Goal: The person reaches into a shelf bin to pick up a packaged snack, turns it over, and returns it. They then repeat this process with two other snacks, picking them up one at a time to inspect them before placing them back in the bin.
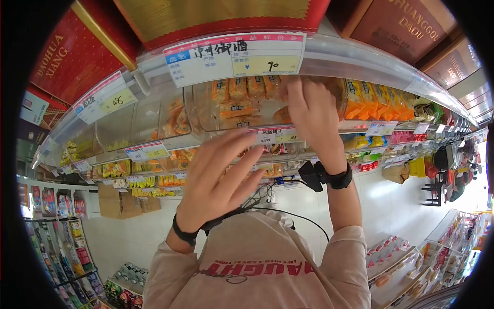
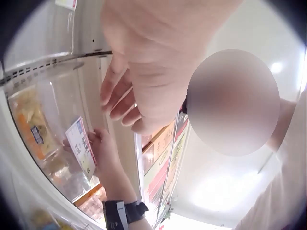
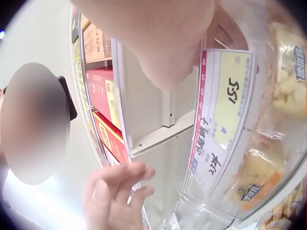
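My right hand [image 1: 315,110] reaches over the front of a clear plastic bin [image 1: 198,110] on the shelf, fingers pointing down inside it. Small snack packets [image 1: 234,109] in clear and orange wrapping lie in the bin, mostly at its left and back. In the right wrist view, a price tag [image 3: 230,96] on the bin's front covers the fingertips; I cannot tell whether they hold a packet. My left hand [image 1: 218,172] hovers in front of the bin with fingers spread and relaxed, holding nothing. Its palm [image 2: 160,72] shows large in the left wrist view.
Above the bin runs a shelf edge [image 1: 355,62] with price labels, bearing boxed bottles [image 1: 67,56]. Orange packets [image 1: 375,100] fill the bin to the right. More snack rows sit on lower shelves. A cardboard box [image 1: 118,203] stands on the floor behind the person.
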### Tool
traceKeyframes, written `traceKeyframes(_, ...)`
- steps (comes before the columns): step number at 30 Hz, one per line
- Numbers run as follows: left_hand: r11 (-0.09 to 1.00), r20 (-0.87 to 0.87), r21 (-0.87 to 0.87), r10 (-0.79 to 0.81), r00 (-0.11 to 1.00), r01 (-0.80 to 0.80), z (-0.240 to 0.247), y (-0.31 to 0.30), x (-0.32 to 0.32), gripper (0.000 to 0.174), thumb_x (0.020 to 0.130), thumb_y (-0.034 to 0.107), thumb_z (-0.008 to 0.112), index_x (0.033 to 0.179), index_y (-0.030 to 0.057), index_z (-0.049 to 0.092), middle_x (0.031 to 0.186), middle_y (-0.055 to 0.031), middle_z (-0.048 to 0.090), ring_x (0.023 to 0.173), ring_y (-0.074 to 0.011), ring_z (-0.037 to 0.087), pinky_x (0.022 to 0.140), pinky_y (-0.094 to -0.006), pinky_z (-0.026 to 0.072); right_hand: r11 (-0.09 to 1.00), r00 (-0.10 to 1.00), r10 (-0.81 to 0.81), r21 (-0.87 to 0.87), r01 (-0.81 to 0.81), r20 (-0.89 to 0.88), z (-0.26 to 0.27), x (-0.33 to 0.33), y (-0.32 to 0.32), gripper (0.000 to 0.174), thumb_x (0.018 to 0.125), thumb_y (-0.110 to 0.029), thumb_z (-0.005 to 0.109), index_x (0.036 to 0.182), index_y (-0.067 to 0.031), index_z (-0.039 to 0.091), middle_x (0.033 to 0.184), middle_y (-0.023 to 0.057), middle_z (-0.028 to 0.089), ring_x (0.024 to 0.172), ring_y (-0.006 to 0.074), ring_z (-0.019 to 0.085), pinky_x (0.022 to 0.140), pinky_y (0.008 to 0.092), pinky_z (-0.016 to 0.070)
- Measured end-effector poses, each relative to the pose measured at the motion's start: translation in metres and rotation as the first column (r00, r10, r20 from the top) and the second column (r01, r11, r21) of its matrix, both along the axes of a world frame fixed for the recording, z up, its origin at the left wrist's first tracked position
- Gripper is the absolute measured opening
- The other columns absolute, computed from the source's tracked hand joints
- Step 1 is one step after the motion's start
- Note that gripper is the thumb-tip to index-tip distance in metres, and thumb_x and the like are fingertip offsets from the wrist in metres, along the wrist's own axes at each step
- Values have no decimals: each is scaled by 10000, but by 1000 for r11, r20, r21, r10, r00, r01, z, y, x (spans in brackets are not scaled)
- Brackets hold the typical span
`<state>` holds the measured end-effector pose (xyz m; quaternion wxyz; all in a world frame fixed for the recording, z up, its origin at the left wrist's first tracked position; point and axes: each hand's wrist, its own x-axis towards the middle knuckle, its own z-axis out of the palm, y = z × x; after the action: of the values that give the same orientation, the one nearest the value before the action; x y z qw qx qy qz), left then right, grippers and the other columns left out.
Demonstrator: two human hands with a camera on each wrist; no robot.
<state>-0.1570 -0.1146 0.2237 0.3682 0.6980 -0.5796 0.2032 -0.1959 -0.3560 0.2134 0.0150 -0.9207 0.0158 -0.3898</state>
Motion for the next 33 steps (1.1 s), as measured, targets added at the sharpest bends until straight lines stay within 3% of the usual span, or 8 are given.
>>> traceKeyframes(3, 999, -74, 51, -4, 997, 8, 0, 43, -9, 282, 768, 37, 844, 1032, 36, 743, 1019, -92, 734, 931, -325, 735, 728, -431, 576, 897, 983, 60, 422, -129, 173, 4, 1, -1, 259, 1048, -147, 526, 917, 45, 639, 864, 207, 716, 763, 419, 688, 677, 496, 532)
traceKeyframes(6, 979, -205, 194, 94, 974, -54, -7, 74, -3, 174, 800, 21, 814, 957, 29, 738, 899, -107, 734, 832, -314, 723, 705, -422, 558, 583, 958, 120, 762, -281, 261, 12, -1, 1, 375, 1107, -226, 480, 909, 37, 660, 887, 210, 714, 819, 441, 674, 744, 494, 518)
traceKeyframes(9, 910, -267, 377, 284, 921, -172, -27, 101, 13, 103, 886, 37, 752, 977, 14, 711, 932, -155, 732, 859, -339, 709, 765, -402, 551, 720, 976, 145, 660, -215, 160, 5, -1, -7, 391, 1149, -239, 419, 1004, -3, 696, 893, 182, 726, 782, 357, 648, 737, 399, 517)
traceKeyframes(14, 842, -433, 487, 464, 772, -232, -76, 148, 46, 185, 945, 104, 738, 1091, 1, 688, 1022, -182, 738, 946, -374, 717, 837, -425, 562, 973, 994, 46, 231, -22, -97, 1, -2, 5, 287, 1101, -226, 496, 1065, -35, 706, 817, 163, 704, 707, 429, 662, 646, 532, 514)
traceKeyframes(18, 835, -482, 485, 504, 717, -261, -144, 184, 82, 220, 976, 212, 716, 1097, 29, 695, 991, -195, 740, 941, -405, 714, 784, -444, 564, 999, 968, 4, 48, 8, -251, -2, -5, -6, 229, 1057, -211, 547, 1147, -62, 694, 775, 147, 679, 747, 406, 673, 658, 549, 523)
traceKeyframes(20, 811, -492, 508, 550, 675, -290, -165, 205, 95, 230, 982, 238, 705, 1080, 31, 695, 955, -210, 731, 903, -426, 704, 751, -453, 556, 951, 983, -10, -306, -47, -181, -17, -11, -23, 254, 1057, -224, 539, 1181, -73, 702, 783, 136, 682, 826, 370, 688, 714, 536, 528)
traceKeyframes(27, 803, -455, 380, 595, 662, -460, -223, 229, 136, 192, 928, 199, 705, 996, 20, 690, 811, -195, 701, 794, -432, 687, 685, -472, 528, 884, 851, 158, 455, 104, -501, 32, -28, 16, 468, 1126, -373, 465, 1142, -3, 751, 1200, 186, 756, 1134, 400, 682, 984, 448, 502)
traceKeyframes(33, 806, -439, 381, 589, 678, -453, -200, 187, 130, 185, 925, 211, 736, 1002, 46, 708, 1011, -182, 721, 922, -403, 704, 765, -480, 558, 959, 882, 61, 273, 78, -467, 28, -29, 25, 419, 1116, -328, 498, 1142, 3, 754, 1093, 209, 736, 1047, 426, 672, 926, 445, 501)
